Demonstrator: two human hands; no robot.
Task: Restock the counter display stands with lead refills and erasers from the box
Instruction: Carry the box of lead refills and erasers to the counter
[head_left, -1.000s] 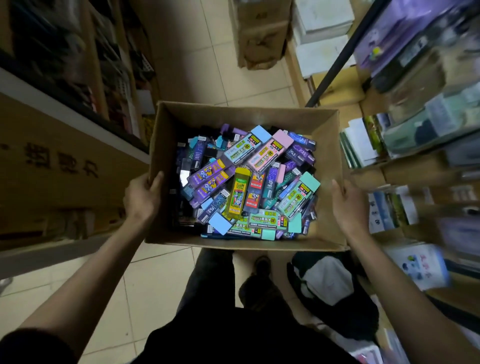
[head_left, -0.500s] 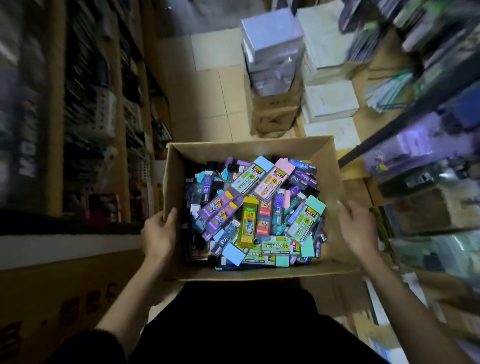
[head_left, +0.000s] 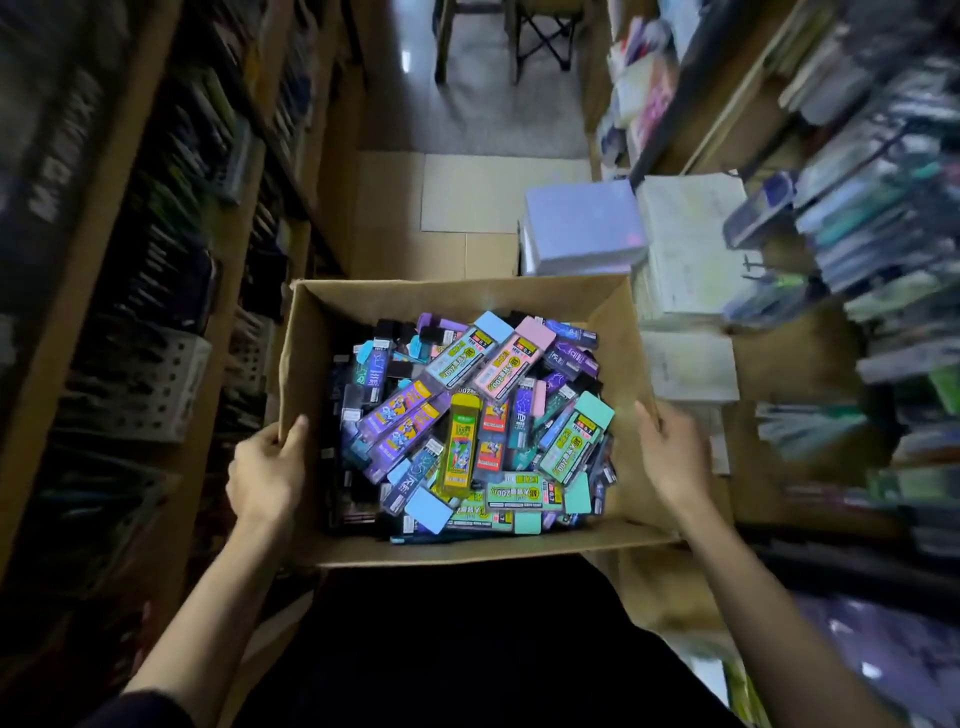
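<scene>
I carry an open cardboard box (head_left: 457, 299) in front of my body, raised off the floor. It is heaped with several lead refill cases (head_left: 475, 415) in purple, blue, pink, green and yellow. My left hand (head_left: 267, 470) grips the box's left wall, thumb over the rim. My right hand (head_left: 670, 457) holds the right wall, with the thumb on the inside near the rim. No display stand can be made out in this blurred view.
A narrow tiled aisle (head_left: 467, 197) runs ahead between wooden shelves of stationery (head_left: 171, 260) on the left and stacked goods (head_left: 883, 260) on the right. Wrapped paper stacks (head_left: 582, 228) stand just beyond the box. Chair legs (head_left: 540, 36) show at the far end.
The box has come up from near the floor and my view has tilted forward along the aisle. Both hands keep the same hold on its side walls.
</scene>
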